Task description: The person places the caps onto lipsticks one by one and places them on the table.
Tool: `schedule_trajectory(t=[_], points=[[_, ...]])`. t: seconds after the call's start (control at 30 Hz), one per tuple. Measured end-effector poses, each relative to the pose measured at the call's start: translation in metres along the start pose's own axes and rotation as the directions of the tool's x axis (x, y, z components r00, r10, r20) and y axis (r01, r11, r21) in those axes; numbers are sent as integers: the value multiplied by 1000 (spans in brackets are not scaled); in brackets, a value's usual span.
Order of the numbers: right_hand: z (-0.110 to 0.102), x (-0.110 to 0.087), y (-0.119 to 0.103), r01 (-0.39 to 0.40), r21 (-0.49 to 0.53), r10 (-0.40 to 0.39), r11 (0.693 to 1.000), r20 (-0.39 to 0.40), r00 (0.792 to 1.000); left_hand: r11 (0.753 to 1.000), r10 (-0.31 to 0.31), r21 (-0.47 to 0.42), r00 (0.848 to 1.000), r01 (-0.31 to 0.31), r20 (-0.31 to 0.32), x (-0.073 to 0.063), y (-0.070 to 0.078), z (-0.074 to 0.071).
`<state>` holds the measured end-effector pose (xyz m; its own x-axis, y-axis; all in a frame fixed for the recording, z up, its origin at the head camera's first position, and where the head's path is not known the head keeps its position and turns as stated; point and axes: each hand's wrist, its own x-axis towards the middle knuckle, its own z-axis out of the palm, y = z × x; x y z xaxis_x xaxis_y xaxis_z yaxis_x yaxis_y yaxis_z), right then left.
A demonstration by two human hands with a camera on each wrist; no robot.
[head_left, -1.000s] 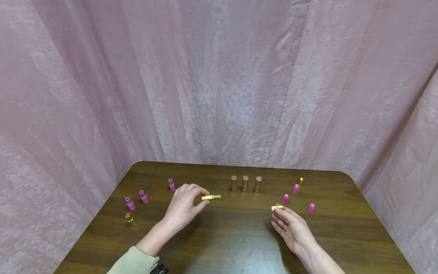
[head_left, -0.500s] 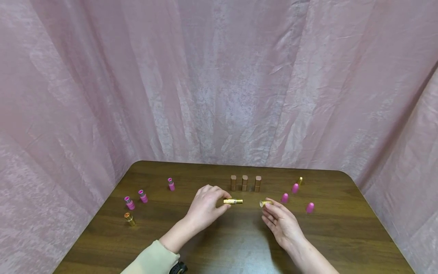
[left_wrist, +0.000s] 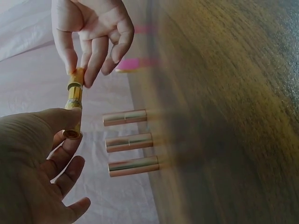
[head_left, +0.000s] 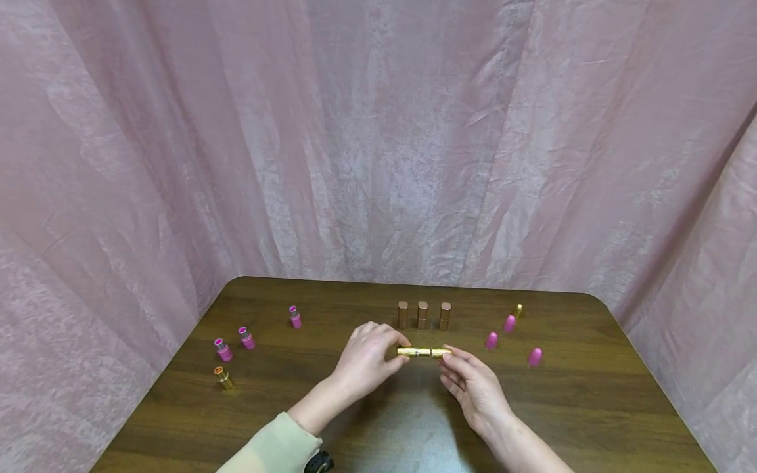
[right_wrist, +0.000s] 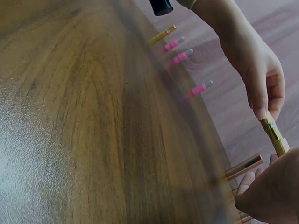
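My left hand [head_left: 368,360] pinches the base of a gold lipstick tube [head_left: 415,352] between thumb and fingers, over the middle of the table. Between thumb and forefinger my right hand [head_left: 473,387] holds a gold lipstick cap [head_left: 439,353]. Tube and cap lie end to end, level and in line, with the cap's mouth over the tip of the tube. In the left wrist view a stretch of the tube's shiny inner sleeve [left_wrist: 74,92] shows below the cap [left_wrist: 76,77]. Fingers cover part of both pieces.
Three rose-gold lipsticks [head_left: 422,315] stand behind the hands. At left are several uncapped tubes: pink ones [head_left: 247,338] and a gold one [head_left: 223,378]. Pink caps [head_left: 535,357] and a small gold cap [head_left: 518,311] stand at right on the wooden table [head_left: 568,407].
My left hand has moved right with the tube and my right hand left with the cap. The gap between the two pieces has closed, and the cap's mouth now meets the tube's tip.
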<state>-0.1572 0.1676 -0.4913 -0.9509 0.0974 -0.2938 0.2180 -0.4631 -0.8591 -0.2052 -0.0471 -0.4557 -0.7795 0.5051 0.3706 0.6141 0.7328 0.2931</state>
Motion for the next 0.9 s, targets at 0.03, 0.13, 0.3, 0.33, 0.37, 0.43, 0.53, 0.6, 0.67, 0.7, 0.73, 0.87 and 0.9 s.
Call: schedule_trajectory(t=[0.03, 0.13, 0.3, 0.33, 0.37, 0.43, 0.53, 0.6, 0.67, 0.7, 0.73, 0.87, 0.9], points=[[1, 0, 0, 0, -1, 0, 1000, 1, 1000, 1000, -3, 0, 1000, 3, 3, 0, 0, 0], [3, -1, 2, 6, -7, -6, 1000, -1, 1000, 1000, -8, -6, 1000, 8, 9, -1, 0, 0], [7, -1, 5, 6, -12, -6, 1000, -1, 1000, 1000, -4, -23, 1000, 5, 19, -1, 1, 2], [7, -1, 6, 5, -15, -5, 1000, 2, 1000, 1000, -2, -26, 1000, 3, 22, -1, 1, 3], [8, -1, 6, 4, -17, -4, 1000, 6, 1000, 1000, 0, -28, 1000, 0, 23, -1, 2, 3], [10, -1, 8, 2, -18, -2, 1000, 9, 1000, 999, 5, -36, 1000, -4, 27, -2, 2, 4], [11, -1, 9, 0, -16, 0, 1000, 13, 1000, 999, 9, -42, 1000, -7, 27, -2, 3, 5], [11, -1, 10, 0, -11, 0, 1000, 14, 1000, 999, 11, -43, 1000, -10, 25, -3, 3, 6], [12, -2, 10, 0, -11, 0, 1000, 16, 1000, 999, 14, -41, 1000, -13, 23, -3, 3, 7], [12, -2, 10, 0, -12, 0, 1000, 17, 1000, 999, 17, -42, 1000, -16, 22, -3, 4, 7], [12, -3, 11, 0, -14, 0, 1000, 18, 1000, 999, 23, -42, 1000, -22, 21, -3, 4, 7], [12, -4, 12, 6, -20, -6, 1000, 19, 1000, 998, 46, -41, 999, -45, 20, -3, 6, 7], [11, -4, 12, 8, -19, -8, 1000, 17, 1000, 998, 47, -39, 999, -46, 23, -3, 6, 8]])
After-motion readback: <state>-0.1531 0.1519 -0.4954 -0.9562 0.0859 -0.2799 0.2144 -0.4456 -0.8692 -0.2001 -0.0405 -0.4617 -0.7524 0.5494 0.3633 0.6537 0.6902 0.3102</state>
